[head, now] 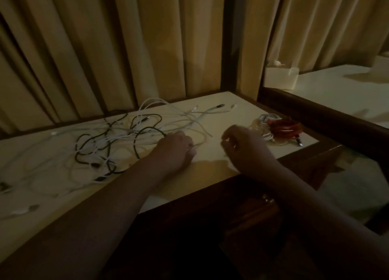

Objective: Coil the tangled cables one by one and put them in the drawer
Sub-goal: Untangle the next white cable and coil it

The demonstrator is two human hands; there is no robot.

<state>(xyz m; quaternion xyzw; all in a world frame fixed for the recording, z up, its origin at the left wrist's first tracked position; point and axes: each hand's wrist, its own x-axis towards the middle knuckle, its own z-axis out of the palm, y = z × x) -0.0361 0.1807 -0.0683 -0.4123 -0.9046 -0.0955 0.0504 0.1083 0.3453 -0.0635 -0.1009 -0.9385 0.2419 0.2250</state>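
Curtains (147,48) back the dim cream tabletop (235,117); my left hand (175,149) pinches tangled cables (109,141); right hand (245,148), grip I cannot tell.

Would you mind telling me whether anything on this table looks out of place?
Yes: the white and black cables lie tangled across the table's left side, whereas the red cable near the right corner is neatly coiled.

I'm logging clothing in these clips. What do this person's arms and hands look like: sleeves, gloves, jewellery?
Both forearms are bare, with no sleeves in view. The left hand and right hand wear no gloves. No watch or bracelet shows at either wrist. The light is too dim to rule out a ring.
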